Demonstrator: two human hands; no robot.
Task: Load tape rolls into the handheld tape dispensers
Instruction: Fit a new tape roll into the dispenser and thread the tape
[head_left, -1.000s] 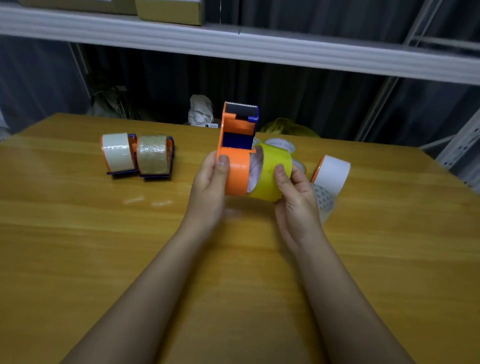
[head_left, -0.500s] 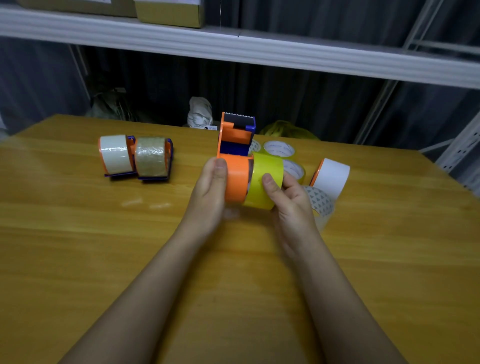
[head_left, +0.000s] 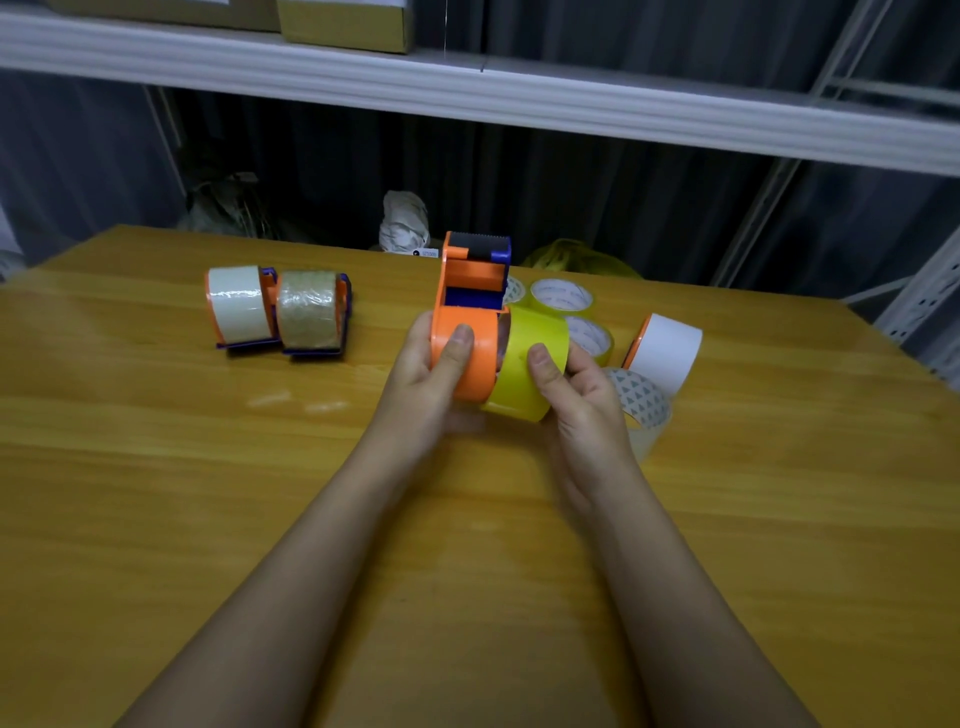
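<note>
Left hand (head_left: 431, 371) grips the orange dispenser (head_left: 465, 343); right hand (head_left: 576, 395) grips the yellow roll (head_left: 535, 364), pressed against the dispenser's open side above the counter (head_left: 156, 467). Roll looks tilted, so it could jam on the hub or slip out. Two loaded dispensers (head_left: 280, 312) sit well left. Loose rolls (head_left: 587, 325) crowd just behind the right hand and could get knocked.

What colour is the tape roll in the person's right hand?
Yellow: the tape roll gripped by the right hand, seen in the head view.
</note>
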